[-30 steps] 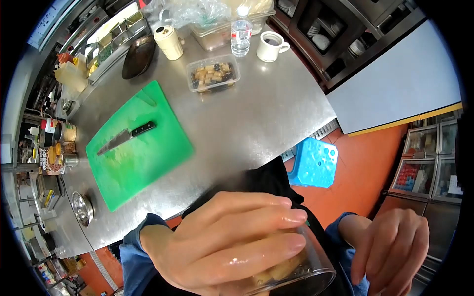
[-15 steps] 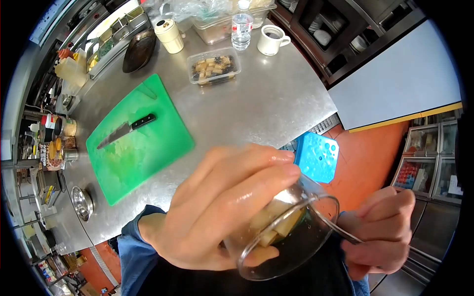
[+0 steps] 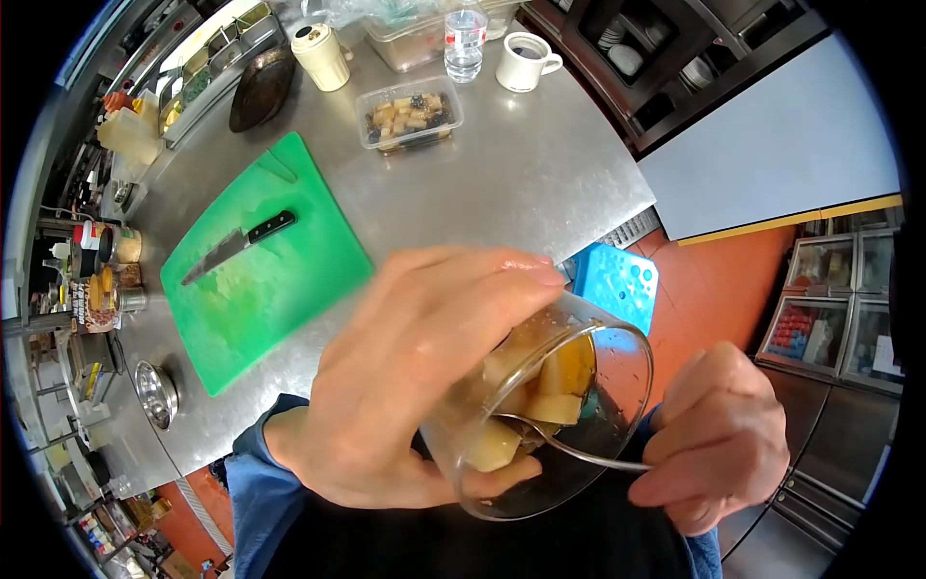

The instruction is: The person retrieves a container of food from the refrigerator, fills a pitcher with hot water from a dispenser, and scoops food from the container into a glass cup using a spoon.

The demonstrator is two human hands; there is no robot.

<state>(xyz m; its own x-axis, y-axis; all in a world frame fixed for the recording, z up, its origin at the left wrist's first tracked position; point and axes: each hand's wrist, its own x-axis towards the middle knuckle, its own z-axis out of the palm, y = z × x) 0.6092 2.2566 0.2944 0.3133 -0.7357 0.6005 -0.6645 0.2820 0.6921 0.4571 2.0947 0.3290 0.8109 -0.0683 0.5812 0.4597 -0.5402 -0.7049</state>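
My left hand [image 3: 415, 376] is wrapped round a clear glass [image 3: 627, 338], which is tilted with its mouth towards my right side. Inside are pale yellowish chunks of food [image 3: 555, 400] and some brownish liquid. My right hand [image 3: 719, 434] is closed on the handle of a metal spoon [image 3: 588, 457]. The spoon reaches through the glass's mouth, and its bowl is among the chunks, partly hidden by them.
On the steel counter [image 3: 502, 183], a knife [image 3: 241, 246] lies on a green cutting board [image 3: 260, 318]. Behind are a plastic tub of food cubes [image 3: 410, 118], a water bottle [image 3: 465, 43] and a mug [image 3: 527, 66]. A blue perforated stool [image 3: 617, 285] stands past the counter edge.
The spoon has gone deeper into the glass, among the chunks. My right hand has shifted slightly left and up, and the glass has turned so more of its inside shows.
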